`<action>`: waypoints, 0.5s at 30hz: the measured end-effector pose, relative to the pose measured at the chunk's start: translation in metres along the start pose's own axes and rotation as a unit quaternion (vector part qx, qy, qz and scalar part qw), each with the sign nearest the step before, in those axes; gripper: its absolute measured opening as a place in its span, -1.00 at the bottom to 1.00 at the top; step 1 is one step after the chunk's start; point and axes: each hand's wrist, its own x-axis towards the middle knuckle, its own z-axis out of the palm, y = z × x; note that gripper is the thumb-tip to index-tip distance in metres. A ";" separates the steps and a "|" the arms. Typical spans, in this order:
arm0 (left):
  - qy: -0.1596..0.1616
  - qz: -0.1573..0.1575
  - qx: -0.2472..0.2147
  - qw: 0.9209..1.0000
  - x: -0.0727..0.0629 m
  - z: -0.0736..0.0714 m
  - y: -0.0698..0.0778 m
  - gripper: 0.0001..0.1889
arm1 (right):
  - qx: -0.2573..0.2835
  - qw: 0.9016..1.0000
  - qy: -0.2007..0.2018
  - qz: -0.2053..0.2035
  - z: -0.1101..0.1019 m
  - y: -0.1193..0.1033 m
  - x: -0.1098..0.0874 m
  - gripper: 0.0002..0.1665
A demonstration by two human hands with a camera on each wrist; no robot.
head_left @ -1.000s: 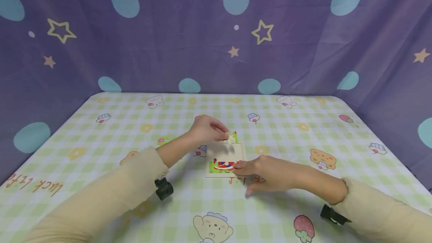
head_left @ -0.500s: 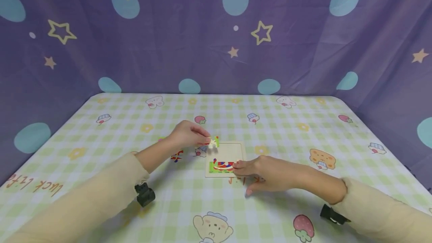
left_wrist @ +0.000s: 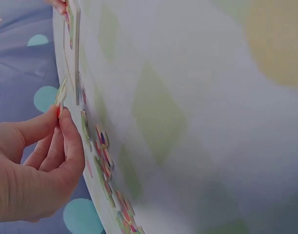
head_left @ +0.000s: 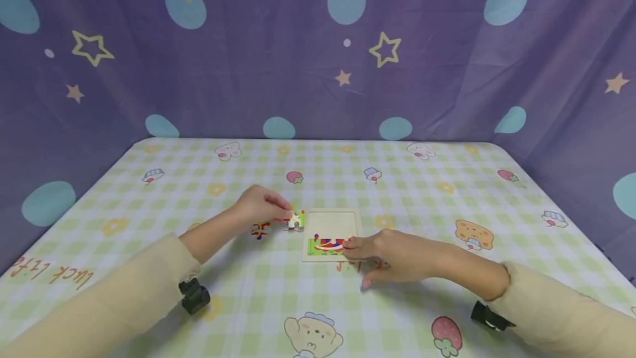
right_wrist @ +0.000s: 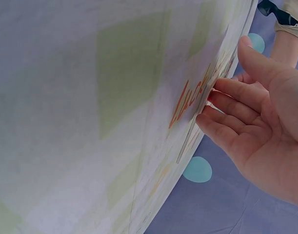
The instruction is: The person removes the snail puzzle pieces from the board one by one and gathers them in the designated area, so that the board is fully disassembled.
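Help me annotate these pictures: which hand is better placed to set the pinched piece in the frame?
Probably the left hand: it pinches the piece beside the frame, while the right hand rests at the frame's near right corner.

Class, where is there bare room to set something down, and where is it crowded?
Free: the tablecloth between the puzzle frame and the purple curtain, and the stretch right of the frame, beyond the right hand. Crowded: left of the frame, where the left hand pinches a piece near loose pieces.
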 end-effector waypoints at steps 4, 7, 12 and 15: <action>-0.005 -0.001 0.016 1.000 -0.003 -0.002 -0.003 -0.79 | -0.001 1.000 0.001 0.000 0.000 0.000 0.000 -0.31; -0.003 0.003 0.044 0.999 -0.007 -0.003 -0.005 -0.83 | -0.001 1.000 0.001 0.000 0.000 0.000 0.000 -0.31; 0.024 0.045 0.122 0.991 -0.013 0.000 -0.003 -0.89 | 0.002 1.000 -0.001 0.000 -0.001 -0.001 0.000 -0.31; 0.041 0.069 0.150 0.985 -0.016 0.003 -0.001 -0.93 | 0.004 1.000 0.001 -0.002 -0.001 -0.001 0.000 -0.31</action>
